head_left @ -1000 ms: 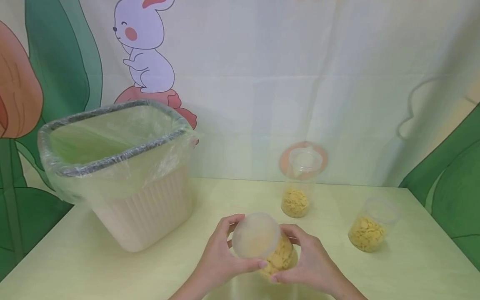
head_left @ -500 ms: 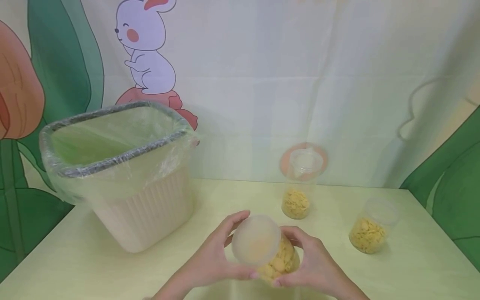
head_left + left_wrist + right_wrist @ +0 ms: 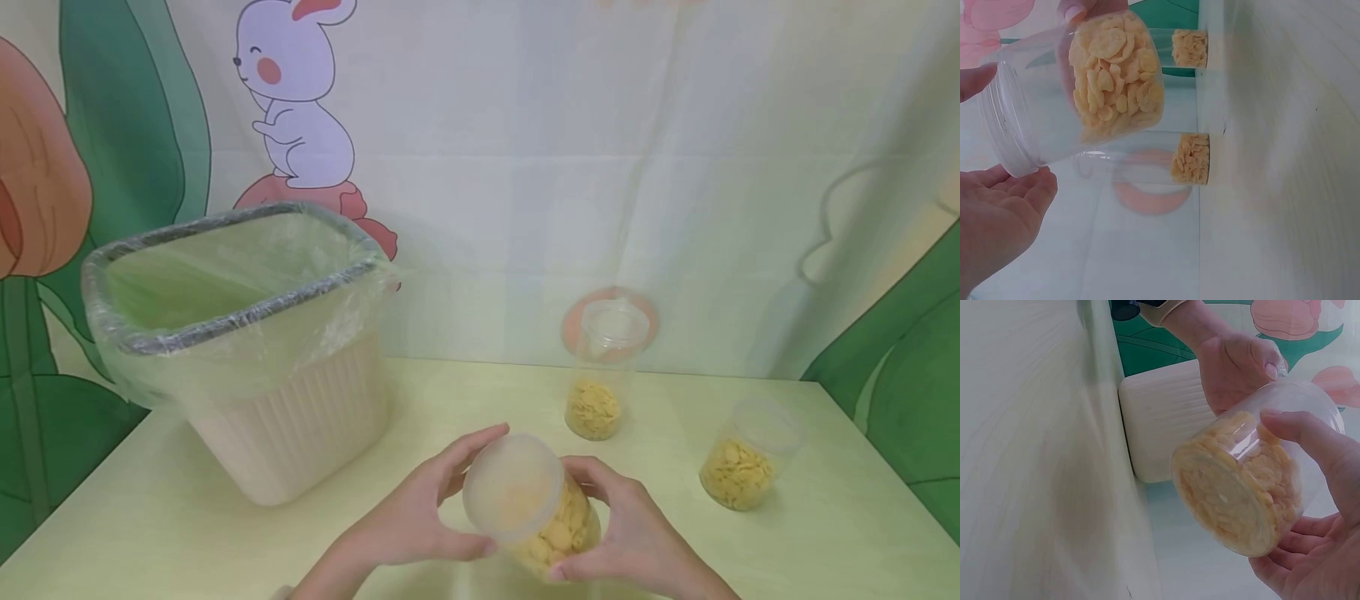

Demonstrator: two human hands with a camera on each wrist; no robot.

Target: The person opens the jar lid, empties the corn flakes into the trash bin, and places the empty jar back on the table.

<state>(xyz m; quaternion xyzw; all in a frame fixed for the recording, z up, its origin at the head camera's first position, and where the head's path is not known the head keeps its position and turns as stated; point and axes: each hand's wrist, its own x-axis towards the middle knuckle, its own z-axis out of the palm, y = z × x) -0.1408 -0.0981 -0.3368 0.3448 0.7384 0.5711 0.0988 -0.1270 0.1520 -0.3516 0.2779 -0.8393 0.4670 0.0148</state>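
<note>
A clear jar (image 3: 566,533) of yellow flakes is held tilted above the table, its frosted lid (image 3: 513,487) facing up and left. My right hand (image 3: 626,529) grips the jar's lower body between thumb and fingers. Around the lid, my left hand (image 3: 420,517) has its thumb on the near side and its fingertips on the far side; its palm stands apart from the lid. In the left wrist view the left fingertips sit right at the lid's rim. The right wrist view shows flakes packed against the jar's base (image 3: 1222,500).
Two more clear jars with flakes at the bottom stand on the table (image 3: 450,400): a taller one (image 3: 594,408) at the back, a shorter one (image 3: 738,475) at the right. A ribbed bin (image 3: 300,417) with a plastic liner stands left. A printed curtain (image 3: 487,167) hangs behind.
My left hand has turned about the lid, its thumb sliding left along the near side and its fingers shifting right. The right hand keeps the jar, which has dropped slightly in view.
</note>
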